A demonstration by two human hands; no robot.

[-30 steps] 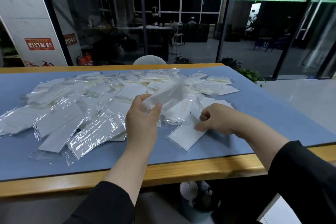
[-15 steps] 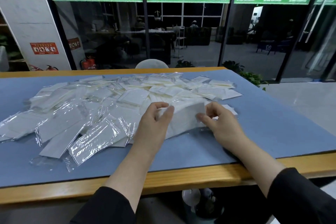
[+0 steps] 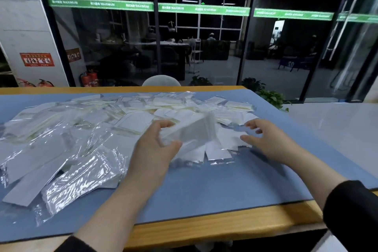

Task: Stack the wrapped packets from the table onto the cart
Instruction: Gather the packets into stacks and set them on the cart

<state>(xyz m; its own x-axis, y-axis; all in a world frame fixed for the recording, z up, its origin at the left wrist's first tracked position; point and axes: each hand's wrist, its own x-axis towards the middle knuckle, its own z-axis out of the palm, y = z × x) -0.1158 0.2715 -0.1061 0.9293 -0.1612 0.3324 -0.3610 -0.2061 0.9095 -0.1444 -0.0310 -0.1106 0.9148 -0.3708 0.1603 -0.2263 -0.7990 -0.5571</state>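
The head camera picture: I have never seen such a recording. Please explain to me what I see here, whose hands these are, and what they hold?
There is no machine here. A person wears one camera on the head, looking forward and down, so you see that person's own two arms in dark sleeves.

In front lies a wooden table covered with a blue mat. On the mat is a wide pile of wrapped packets: flat white pieces in clear plastic.

The left hand grips a small bundle of packets, its fingers and thumb curled round one end. The right hand is beside the bundle with its fingers loosely spread; it seems to hold nothing, though its fingertips are close to the packets under it.

Behind the table are dark glass walls with a green strip. No cart is in view.
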